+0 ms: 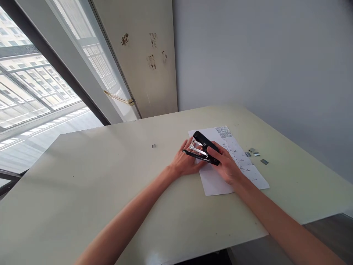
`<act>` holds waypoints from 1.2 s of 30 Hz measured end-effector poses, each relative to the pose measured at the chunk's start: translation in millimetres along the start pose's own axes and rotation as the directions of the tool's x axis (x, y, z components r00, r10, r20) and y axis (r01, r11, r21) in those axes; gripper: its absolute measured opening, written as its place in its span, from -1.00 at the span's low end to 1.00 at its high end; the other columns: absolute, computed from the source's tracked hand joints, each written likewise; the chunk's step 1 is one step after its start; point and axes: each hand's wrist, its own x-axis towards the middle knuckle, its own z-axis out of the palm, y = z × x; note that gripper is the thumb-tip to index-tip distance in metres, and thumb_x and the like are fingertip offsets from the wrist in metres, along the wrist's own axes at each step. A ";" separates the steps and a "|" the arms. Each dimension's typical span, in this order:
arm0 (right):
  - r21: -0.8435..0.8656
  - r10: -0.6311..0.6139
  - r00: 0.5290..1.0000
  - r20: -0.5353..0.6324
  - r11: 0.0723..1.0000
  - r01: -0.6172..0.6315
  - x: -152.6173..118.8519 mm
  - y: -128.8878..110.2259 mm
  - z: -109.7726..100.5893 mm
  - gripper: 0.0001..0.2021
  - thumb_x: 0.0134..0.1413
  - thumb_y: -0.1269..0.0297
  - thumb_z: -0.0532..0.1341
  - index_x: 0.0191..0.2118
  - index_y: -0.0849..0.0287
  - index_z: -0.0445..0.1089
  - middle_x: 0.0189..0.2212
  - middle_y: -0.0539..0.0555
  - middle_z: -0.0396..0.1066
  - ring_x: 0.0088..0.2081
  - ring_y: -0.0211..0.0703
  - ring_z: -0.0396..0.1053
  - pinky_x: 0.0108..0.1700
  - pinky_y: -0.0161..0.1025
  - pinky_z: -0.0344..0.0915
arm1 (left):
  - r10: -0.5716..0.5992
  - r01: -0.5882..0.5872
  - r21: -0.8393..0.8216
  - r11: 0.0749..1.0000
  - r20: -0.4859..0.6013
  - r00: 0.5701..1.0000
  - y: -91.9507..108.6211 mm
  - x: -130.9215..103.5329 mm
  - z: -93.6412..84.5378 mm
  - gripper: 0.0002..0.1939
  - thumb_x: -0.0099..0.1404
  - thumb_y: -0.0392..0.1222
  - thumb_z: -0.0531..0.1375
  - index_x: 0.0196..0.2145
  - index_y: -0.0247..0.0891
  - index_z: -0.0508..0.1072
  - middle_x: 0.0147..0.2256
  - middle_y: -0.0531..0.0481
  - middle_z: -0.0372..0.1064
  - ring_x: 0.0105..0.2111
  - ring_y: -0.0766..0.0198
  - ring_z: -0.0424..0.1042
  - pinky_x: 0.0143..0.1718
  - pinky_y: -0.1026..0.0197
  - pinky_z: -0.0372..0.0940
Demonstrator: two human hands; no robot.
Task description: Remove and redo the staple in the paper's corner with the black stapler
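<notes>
My right hand [227,165] is closed around the rear end of a black stapler [204,139]. The stapler's jaws gape apart toward the left, with the metal magazine showing between them. Beneath it lies a white sheet of paper [216,184] with printed text and a dark printed block in its far corner. My left hand [184,162] rests flat at the sheet's left edge, thumb and fingers apart. The stapler hides part of its fingers, and I cannot tell whether it touches this hand.
Several short staple strips [264,161] lie on the pale table [110,184] to the right of the paper. A small metallic piece [153,146] is on the left. Behind stand a grey wall [261,55], a stained panel [149,84] and a window [35,73].
</notes>
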 end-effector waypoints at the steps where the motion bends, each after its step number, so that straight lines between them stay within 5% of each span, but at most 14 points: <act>1: -0.001 0.000 1.000 -0.008 1.000 0.000 0.3 0.2 -0.7 -0.71 0.12 -0.07 0.43 -0.15 -0.02 0.55 -0.14 0.02 0.58 -0.02 0.00 0.49 0.06 -0.14 0.34 | -0.004 0.004 -0.011 1.000 0.000 1.000 0.9 -4.3 -3.2 -0.51 0.52 0.16 0.10 0.24 -0.11 0.42 0.28 -0.17 0.34 0.41 -0.14 0.09 0.46 -0.28 -0.11; 8: -0.126 -0.003 0.996 -0.094 0.992 -0.009 1.6 1.6 -4.1 -0.64 0.07 -0.11 0.43 -0.15 -0.01 0.50 -0.17 0.01 0.53 -0.05 -0.01 0.45 0.03 -0.13 0.34 | 0.009 -0.006 -0.129 0.992 0.023 1.000 8.8 -62.1 -38.0 -0.39 0.50 0.07 0.17 0.40 -0.13 0.23 0.38 -0.17 0.21 0.46 -0.11 0.01 0.47 -0.20 -0.05; 12: -0.304 -0.022 0.997 -0.069 0.953 0.000 0.5 3.1 2.2 -0.66 0.10 -0.09 0.42 -0.15 0.01 0.48 -0.23 -0.01 0.50 -0.14 -0.05 0.43 -0.03 -0.15 0.32 | -0.196 0.182 -0.277 0.943 -0.024 0.980 9.9 -103.2 -59.7 -0.52 0.51 0.01 0.17 0.32 -0.07 0.32 0.33 -0.13 0.28 0.34 -0.02 0.27 0.34 -0.07 0.22; 17: -0.543 -0.024 0.998 0.049 0.839 0.047 4.6 9.8 32.0 -0.65 0.12 -0.11 0.39 -0.12 0.00 0.49 -0.27 -0.01 0.49 -0.21 -0.06 0.41 -0.14 -0.16 0.32 | -0.484 0.374 -0.443 0.815 -0.164 0.859 -0.9 -137.8 -80.8 -0.67 0.48 0.05 0.20 0.10 -0.10 0.45 0.13 -0.11 0.47 0.12 0.04 0.46 0.20 -0.03 0.31; 23: -0.620 0.024 0.967 0.254 0.771 0.144 20.3 27.8 74.4 -0.64 0.10 -0.12 0.38 -0.09 -0.02 0.52 -0.29 -0.01 0.53 -0.26 -0.07 0.43 -0.21 -0.17 0.34 | -0.713 0.350 -0.760 0.548 -0.204 0.671 -15.5 -152.0 -98.7 -0.55 0.46 0.22 0.17 0.08 -0.16 0.43 0.09 -0.16 0.50 0.15 0.02 0.45 0.24 -0.05 0.29; 32: -0.631 0.025 0.976 0.217 0.767 0.120 16.7 36.6 83.8 -0.62 0.26 -0.15 0.25 0.00 -0.01 0.52 -0.16 0.04 0.58 -0.16 -0.03 0.49 -0.07 -0.10 0.42 | -0.758 0.260 -0.861 0.436 -0.196 0.622 -21.9 -151.0 -93.7 -0.50 0.52 0.28 0.04 -0.04 -0.19 0.49 0.02 -0.18 0.54 0.13 0.00 0.47 0.22 -0.09 0.31; 36: -0.532 -0.083 0.993 0.089 0.839 0.118 12.2 38.1 84.0 -0.63 0.42 -0.11 0.08 -0.04 0.02 0.48 -0.03 0.10 0.57 0.04 -0.01 0.48 0.13 -0.05 0.39 | -0.807 0.217 -0.894 0.392 -0.221 0.548 -26.2 -152.2 -88.5 -0.50 0.54 0.27 0.01 -0.02 -0.20 0.47 0.02 -0.17 0.54 0.12 0.03 0.48 0.19 -0.06 0.31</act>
